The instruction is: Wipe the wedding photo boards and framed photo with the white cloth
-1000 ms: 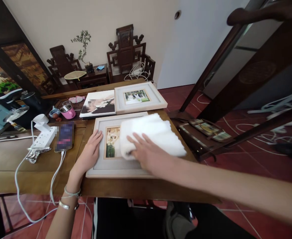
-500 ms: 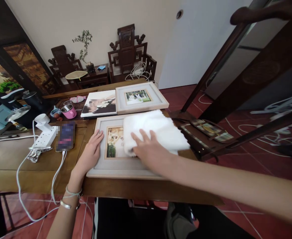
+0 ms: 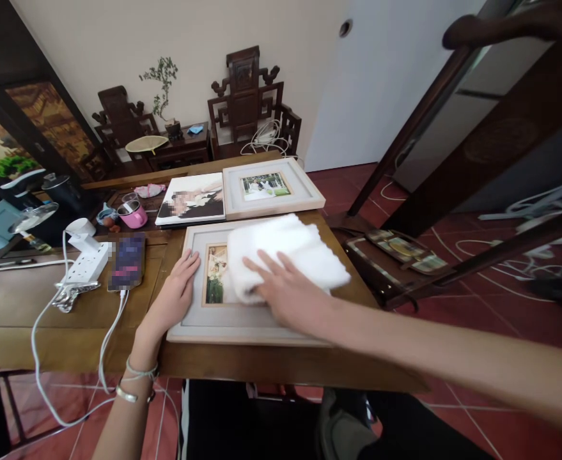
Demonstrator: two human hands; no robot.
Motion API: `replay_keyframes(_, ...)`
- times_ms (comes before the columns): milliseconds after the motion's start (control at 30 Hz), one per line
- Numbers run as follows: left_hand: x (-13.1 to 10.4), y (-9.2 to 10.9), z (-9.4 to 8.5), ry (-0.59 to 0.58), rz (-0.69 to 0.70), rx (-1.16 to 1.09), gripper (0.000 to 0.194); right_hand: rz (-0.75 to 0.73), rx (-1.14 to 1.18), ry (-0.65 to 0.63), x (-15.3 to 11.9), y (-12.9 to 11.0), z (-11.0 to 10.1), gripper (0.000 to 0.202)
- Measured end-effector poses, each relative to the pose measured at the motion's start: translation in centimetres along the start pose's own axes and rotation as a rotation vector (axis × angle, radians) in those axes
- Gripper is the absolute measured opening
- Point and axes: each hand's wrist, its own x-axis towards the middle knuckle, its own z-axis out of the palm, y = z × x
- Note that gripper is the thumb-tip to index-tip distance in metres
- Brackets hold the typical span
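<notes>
A light wooden picture frame point(image 3: 242, 333) lies flat near the table's front edge, with part of its photo showing. My left hand point(image 3: 179, 287) rests on the frame's left side, fingers lying along the rim. Over the middle and right of the frame is a folded white cloth point(image 3: 304, 246). My right hand point(image 3: 290, 291) presses on the cloth from above, its fingers spread over the front part and the thumb side at the cloth's near edge. The cloth hides the frame's upper right part.
Behind lie a second frame point(image 3: 304, 203) and a photo panel point(image 3: 194, 199). On the left are a phone point(image 3: 127, 262), a power strip point(image 3: 89, 263) with white cables, a pink mug point(image 3: 134, 216) and a black kettle point(image 3: 60, 195). A dark wooden stand point(image 3: 405, 128) rises at the right.
The white cloth has slid a little to the left over the frame, with my right hand on it. My left hand has stayed in place.
</notes>
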Motion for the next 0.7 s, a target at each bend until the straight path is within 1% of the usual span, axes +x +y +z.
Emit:
replay_keyframes(67,0.0,0.0,0.0,0.002,0.0,-0.005,0.046,0.028,-0.052,0.071,1.5,2.5,0.4,0.044)
replay_keyframes(133,0.0,0.0,0.1,0.004,-0.002,-0.005,0.046,0.045,-0.087,0.101,2.8,4.1,0.4,0.043)
replay_keyframes(167,0.0,0.0,0.1,0.008,-0.003,-0.003,0.046,0.048,-0.097,0.106,3.3,4.5,0.3,0.042)
replay_keyframes(233,0.0,0.0,0.2,0.016,-0.007,0.005,0.046,0.051,-0.112,0.089,3.7,4.2,0.1,0.039)
replay_keyframes(300,-0.1,-0.1,0.3,0.022,-0.014,0.014,0.046,0.055,-0.126,0.043,3.5,2.8,-0.2,0.036)
replay_keyframes(400,-0.1,-0.1,0.4,0.022,-0.02,0.022,0.047,0.066,-0.136,-0.074,1.9,-0.7,-0.9,0.038)
replay_keyframes(433,-0.1,-0.1,0.4,0.022,-0.021,0.023,0.047,0.057,-0.121,-0.132,1.1,-1.9,-1.2,0.042)
replay_keyframes(500,-0.1,-0.1,0.4,0.021,-0.023,0.026,0.047,-0.033,-0.04,-0.251,-0.6,-4.3,-2.2,0.062)
replay_keyframes(533,-0.1,0.0,0.4,0.021,-0.022,0.027,0.047,-0.083,0.004,-0.285,-1.3,-5.3,-2.6,0.066)
replay_keyframes(567,-0.1,0.0,0.4,0.021,-0.021,0.026,0.046,-0.127,0.047,-0.303,-2.0,-6.1,-2.9,0.064)
replay_keyframes(633,-0.1,0.0,0.4,0.02,-0.017,0.023,0.046,-0.179,0.107,-0.294,-2.7,-7.0,-3.3,0.051)
replay_keyframes(700,-0.1,0.0,0.3,0.018,-0.014,0.019,0.046,-0.187,0.134,-0.258,-2.6,-6.8,-3.1,0.044)
